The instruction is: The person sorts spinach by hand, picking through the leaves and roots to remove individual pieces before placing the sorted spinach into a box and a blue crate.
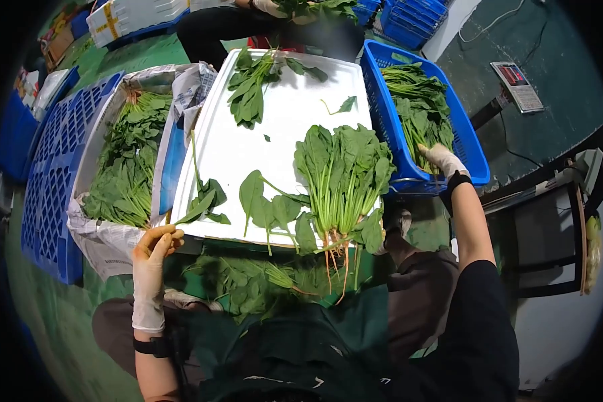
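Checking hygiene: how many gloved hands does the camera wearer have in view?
2: the left hand by the white tray's near-left corner, the right hand at the greens in the blue basket.

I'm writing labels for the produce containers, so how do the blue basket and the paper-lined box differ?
The blue basket has bare plastic walls, while the paper-lined box has printed paper draped over its edges. The blue basket stands right of the white board; the paper-lined box stands left of it. The right hand reaches into the blue basket, but no hand is inside the paper-lined box. Both hold leafy greens.
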